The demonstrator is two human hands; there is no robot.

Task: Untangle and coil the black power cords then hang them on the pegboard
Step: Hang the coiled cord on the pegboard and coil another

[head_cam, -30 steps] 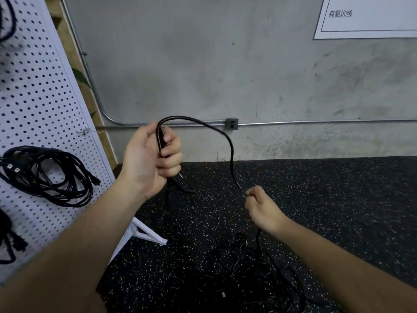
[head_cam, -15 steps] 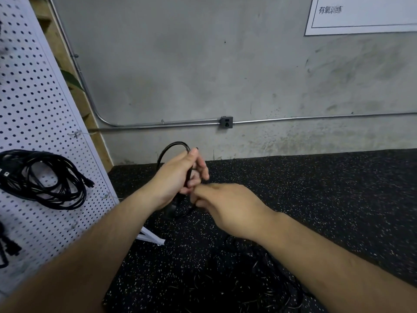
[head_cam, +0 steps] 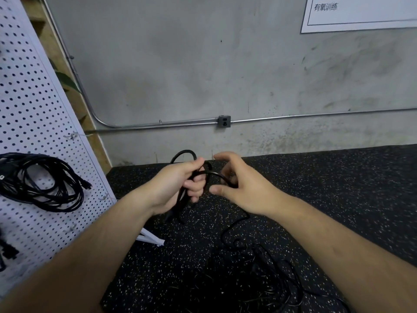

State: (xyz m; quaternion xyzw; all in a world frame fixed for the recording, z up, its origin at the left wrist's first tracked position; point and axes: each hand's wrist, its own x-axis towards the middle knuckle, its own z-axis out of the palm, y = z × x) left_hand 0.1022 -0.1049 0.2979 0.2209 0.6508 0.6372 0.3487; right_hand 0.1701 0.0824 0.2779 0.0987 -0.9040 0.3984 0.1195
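1. Coiling looks to be the step in hand. The left hand is closed round a few loops of a black cord, held up in the air just right of the pegboard, level with its lower half.
2. A little farther from the pegboard, the right hand has its fingers loosely curved and its thumb held apart from them. The cord passes in under those fingers, but I cannot tell whether any of them pinches it or whether it only slides through.
3. Past the right hand the cord drops to the speckled floor and runs into a tangle of cords. The tangle lies right of the pegboard's white foot, on the side nearer the person.
4. Done so far, as it appears: one coiled bundle hangs on the pegboard's face, about halfway up. A second dark bundle shows lower on the pegboard, cut off by the edge of the view, so its shape is unclear.
5. Left to do, in my judgement:
   - gather the rest of this cord into the loops in the left hand;
   - carry the coil across and hang it on a free hook of the pegboard;
   - work through the tangle on the floor.
6. How many cords the tangle holds cannot be made out, since black cord on dark floor blurs together. The task seems partly done, with a good share remaining.
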